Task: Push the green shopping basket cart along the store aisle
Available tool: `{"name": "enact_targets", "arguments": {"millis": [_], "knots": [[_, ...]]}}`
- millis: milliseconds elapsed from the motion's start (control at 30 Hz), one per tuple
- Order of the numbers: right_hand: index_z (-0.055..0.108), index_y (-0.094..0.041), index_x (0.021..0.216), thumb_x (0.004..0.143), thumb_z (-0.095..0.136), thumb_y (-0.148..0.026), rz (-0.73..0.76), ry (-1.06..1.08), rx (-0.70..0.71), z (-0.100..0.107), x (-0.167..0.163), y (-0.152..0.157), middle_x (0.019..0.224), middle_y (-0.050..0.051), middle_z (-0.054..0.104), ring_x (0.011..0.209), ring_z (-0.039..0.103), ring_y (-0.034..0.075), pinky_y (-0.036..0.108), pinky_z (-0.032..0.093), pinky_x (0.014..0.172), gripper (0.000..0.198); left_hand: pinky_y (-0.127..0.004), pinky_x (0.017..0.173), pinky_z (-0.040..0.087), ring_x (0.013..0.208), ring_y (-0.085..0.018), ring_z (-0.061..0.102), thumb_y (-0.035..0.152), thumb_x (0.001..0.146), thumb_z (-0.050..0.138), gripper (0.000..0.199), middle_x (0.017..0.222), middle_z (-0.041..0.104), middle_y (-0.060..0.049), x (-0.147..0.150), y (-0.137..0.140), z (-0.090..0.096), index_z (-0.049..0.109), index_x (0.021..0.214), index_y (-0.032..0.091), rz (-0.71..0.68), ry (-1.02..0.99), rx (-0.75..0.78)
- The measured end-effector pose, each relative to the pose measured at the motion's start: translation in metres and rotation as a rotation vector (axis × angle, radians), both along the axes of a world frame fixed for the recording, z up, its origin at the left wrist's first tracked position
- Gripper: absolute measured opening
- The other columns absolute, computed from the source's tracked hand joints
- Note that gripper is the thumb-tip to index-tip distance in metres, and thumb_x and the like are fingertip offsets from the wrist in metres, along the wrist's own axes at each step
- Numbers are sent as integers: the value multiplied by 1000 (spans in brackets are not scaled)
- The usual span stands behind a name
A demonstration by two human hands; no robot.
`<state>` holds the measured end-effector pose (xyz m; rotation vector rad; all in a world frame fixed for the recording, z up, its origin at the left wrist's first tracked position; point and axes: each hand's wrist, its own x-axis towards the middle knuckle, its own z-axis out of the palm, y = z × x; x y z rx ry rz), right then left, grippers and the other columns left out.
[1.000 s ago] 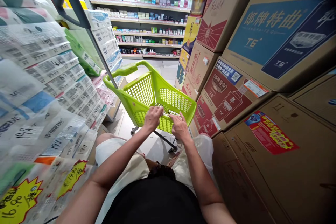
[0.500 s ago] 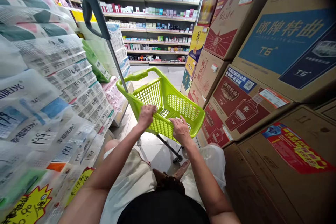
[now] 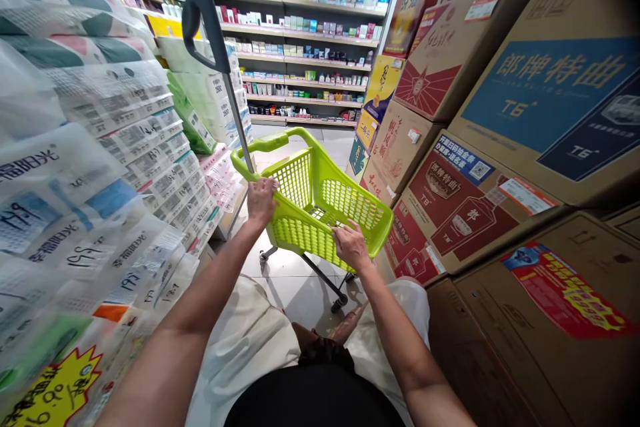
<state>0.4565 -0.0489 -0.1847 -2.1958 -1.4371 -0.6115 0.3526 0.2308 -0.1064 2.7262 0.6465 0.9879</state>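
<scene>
- as it stands on the pale tiled floor (image 3: 293,290), the shopping cart (image 3: 303,233) shows a lime-green plastic basket, its walls pierced by rows of small holes.
- dark legs run below the basket to small wheels (image 3: 339,303), and a grey pole (image 3: 235,107) with a looped dark handle (image 3: 217,40) rises from the basket's left corner, tilted toward the far left.
- the left hand (image 3: 261,200) is at the near-left part of the rim, just below the foot of the pole, back of the hand upward, fingers curled over; its grip is clamped on the rim.
- the right hand (image 3: 351,245) is farther right along the near rim, its wrist bent a little leftward; its grip is clamped there too, with one finger straighter than the others.
- both arms reach forward from the near side, well apart at the elbows, and the hands stand apart.
- the basket's long axis slants from far left to near right: the push bar (image 3: 270,143) marks the far-left end, the other end points right, and the mouth faces up.
- wrapped paper packs (image 3: 130,133) are stacked at left, printed cartons (image 3: 460,200) at right, and filled shelves (image 3: 300,33) stand at the far side.
</scene>
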Motion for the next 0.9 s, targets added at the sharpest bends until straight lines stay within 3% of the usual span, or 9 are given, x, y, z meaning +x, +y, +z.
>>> {"name": "enact_targets", "arguments": {"millis": [100, 267, 400, 500, 567, 633, 767, 833, 900], "knots": [[70, -23, 104, 103, 44, -24, -15, 59, -8, 3, 19, -10, 93, 5, 78, 89, 68, 21, 41, 33, 116, 26, -45, 88, 50, 103, -31, 58, -4, 82, 47, 48, 119, 67, -11, -2, -5, -5, 69, 114, 23, -200, 16, 35], [69, -24, 92, 102, 50, -40, -135, 146, -111, 21, 39, 2, 84, 5, 77, 84, 68, 22, 43, 30, 114, 27, -46, 96, 48, 113, -30, 58, 2, 88, 45, 41, 123, 66, -14, -9, -11, -13, 69, 116, 20, -90, -220, 58], [67, -26, 100, 106, 39, -43, -115, 270, -72, 31, 33, 41, 102, 6, 79, 97, 68, 22, 41, 32, 109, 33, -41, 94, 49, 118, -26, 59, 4, 90, 46, 39, 124, 67, -9, -11, -9, -11, 71, 112, 24, -355, -171, 103], [64, -26, 98, 106, 36, -44, -115, 384, -4, 28, 27, 58, 100, 5, 78, 97, 68, 21, 41, 32, 111, 34, -43, 95, 47, 116, -28, 57, 7, 93, 47, 33, 120, 65, -12, -9, 1, -5, 70, 111, 22, -157, -397, 64], [60, -25, 93, 105, 36, -43, -136, 429, 41, 25, 27, 60, 95, 4, 77, 96, 67, 21, 46, 24, 118, 33, -46, 96, 46, 116, -29, 56, 11, 95, 49, 28, 117, 63, -14, -11, 4, -10, 70, 109, 21, -5, -542, 19], [58, -25, 88, 104, 37, -43, -148, 444, 74, 23, 29, 55, 93, 3, 76, 100, 66, 22, 55, 14, 122, 33, -46, 97, 46, 116, -29, 56, 15, 96, 51, 24, 117, 63, -14, -16, 1, -25, 71, 107, 21, -11, -544, -4], [58, -24, 84, 101, 43, -44, -141, 414, 120, 21, 33, 44, 95, 4, 75, 108, 62, 24, 62, 6, 122, 30, -43, 95, 48, 111, -27, 58, 19, 97, 52, 23, 119, 65, -13, -30, -16, -56, 74, 103, 23, -181, -394, 0], [58, -24, 84, 99, 46, -44, -139, 394, 135, 21, 32, 41, 96, 5, 74, 108, 62, 24, 62, 7, 122, 27, -44, 98, 47, 113, -27, 57, 21, 97, 55, 22, 118, 64, -13, -29, -17, -53, 75, 104, 23, -159, -424, 11], [58, -24, 85, 97, 49, -43, -140, 378, 144, 20, 31, 38, 96, 5, 74, 107, 62, 25, 62, 8, 122, 25, -47, 103, 45, 119, -28, 55, 22, 96, 57, 22, 120, 61, -14, -21, -14, -38, 75, 108, 22, -77, -524, 5]]}}
